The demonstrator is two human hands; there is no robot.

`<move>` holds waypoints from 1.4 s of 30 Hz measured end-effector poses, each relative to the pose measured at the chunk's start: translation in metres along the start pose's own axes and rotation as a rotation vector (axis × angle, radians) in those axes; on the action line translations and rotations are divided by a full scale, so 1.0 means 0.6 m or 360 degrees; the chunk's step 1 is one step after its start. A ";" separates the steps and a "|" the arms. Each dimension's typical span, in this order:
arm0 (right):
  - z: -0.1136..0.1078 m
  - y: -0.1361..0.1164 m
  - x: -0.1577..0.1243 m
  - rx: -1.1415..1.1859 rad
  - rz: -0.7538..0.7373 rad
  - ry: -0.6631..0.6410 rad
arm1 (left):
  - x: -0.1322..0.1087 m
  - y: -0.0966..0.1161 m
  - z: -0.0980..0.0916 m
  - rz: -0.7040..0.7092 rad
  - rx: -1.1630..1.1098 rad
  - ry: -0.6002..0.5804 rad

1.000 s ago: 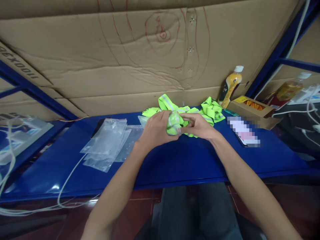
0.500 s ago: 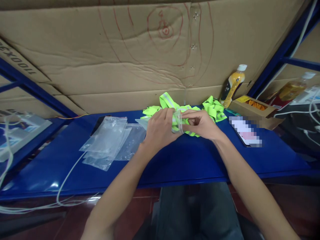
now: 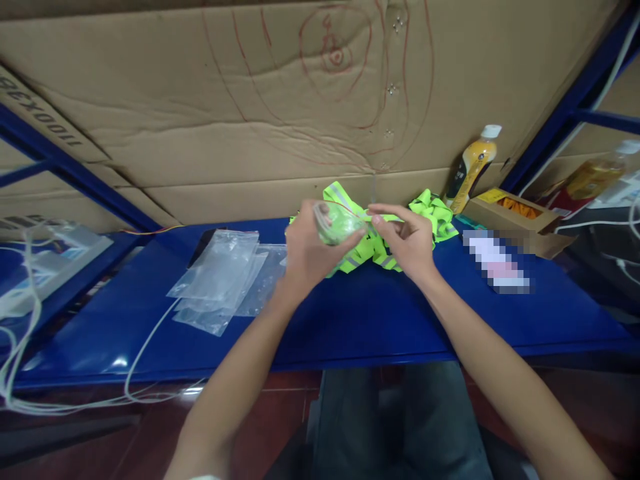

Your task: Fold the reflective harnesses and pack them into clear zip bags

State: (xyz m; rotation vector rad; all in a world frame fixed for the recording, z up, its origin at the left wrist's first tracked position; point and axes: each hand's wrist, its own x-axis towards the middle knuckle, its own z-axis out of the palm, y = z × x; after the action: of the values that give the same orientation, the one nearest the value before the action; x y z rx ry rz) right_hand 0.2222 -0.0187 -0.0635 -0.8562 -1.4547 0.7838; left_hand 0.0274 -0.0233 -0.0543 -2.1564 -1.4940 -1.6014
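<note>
Above the blue table (image 3: 350, 320), my left hand (image 3: 305, 250) is wrapped round a small clear plastic bag (image 3: 337, 225) with a folded neon-green reflective band inside. My right hand (image 3: 407, 240) pinches the bag's right end with thumb and fingers. Behind both hands lies a pile of neon-green reflective bands (image 3: 385, 230) with grey stripes, against the cardboard wall.
A stack of clear zip bags (image 3: 220, 280) lies to the left on the table. A phone (image 3: 497, 263), an open cardboard box (image 3: 515, 217) and an orange drink bottle (image 3: 473, 170) stand at the right. White cables (image 3: 145, 353) trail off the left front edge.
Both hands rose a little from the table. The green band held bare a second ago now sits inside the clear bag, and my right fingers have moved to the bag's end.
</note>
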 end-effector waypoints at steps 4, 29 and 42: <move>0.023 0.011 -0.012 0.0050 -0.0022 -0.0163 | 0.020 -0.006 -0.012 -0.0286 -0.0538 0.0296; 0.008 0.035 0.022 -0.0229 -0.0061 -0.0394 | -0.009 -0.014 0.039 -0.0782 -0.1605 -0.0495; -0.030 0.016 0.029 -0.0524 -0.0284 -0.0480 | -0.005 -0.021 0.030 -0.0389 -0.1314 -0.0782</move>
State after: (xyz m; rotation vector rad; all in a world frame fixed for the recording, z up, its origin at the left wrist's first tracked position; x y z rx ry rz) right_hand 0.2403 0.0009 -0.0622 -0.8624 -1.9371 0.5623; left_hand 0.0308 -0.0086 -0.0704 -3.0859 -1.3800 -2.1682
